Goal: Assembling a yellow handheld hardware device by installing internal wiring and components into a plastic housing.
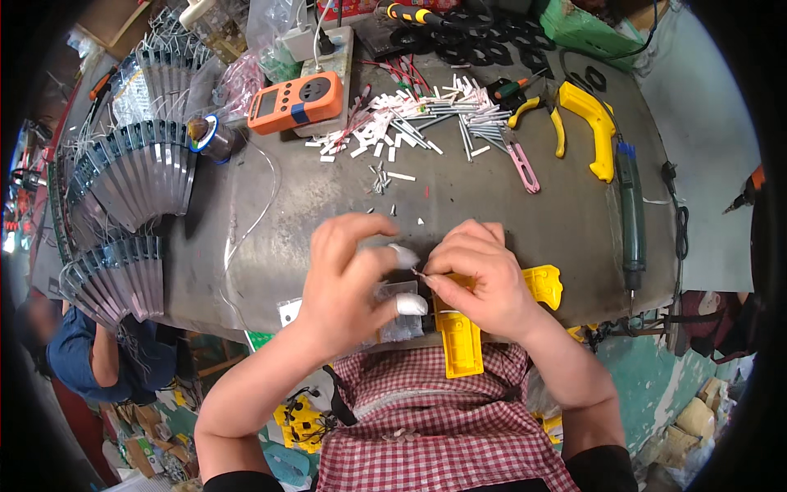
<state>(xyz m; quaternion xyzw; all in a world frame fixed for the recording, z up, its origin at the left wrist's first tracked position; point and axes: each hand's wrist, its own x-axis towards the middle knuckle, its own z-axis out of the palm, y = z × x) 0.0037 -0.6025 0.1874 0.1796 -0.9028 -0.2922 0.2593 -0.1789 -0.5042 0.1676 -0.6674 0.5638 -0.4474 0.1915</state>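
My left hand (340,283) is held over the table's near edge with its fingers apart and slightly blurred. White coverings wrap the tips of its thumb and a finger, and nothing shows between them. Close beside it, my right hand (484,275) pinches a thin, short wire-like piece (418,272) between thumb and forefinger; its exact kind is too small to make out. Beneath the right hand lies a yellow plastic housing (461,348), partly hidden by the hand and jutting past the table edge. A clear plastic bag (400,326) lies below the left hand.
Behind my hands are a pile of white-sleeved parts and metal rods (410,115), an orange meter (295,102), a solder spool (217,139), pink-handled snips (522,168), yellow-handled pliers (559,131), a yellow housing (594,123) and an electric screwdriver (630,213). Metal strips (135,176) fan out left.
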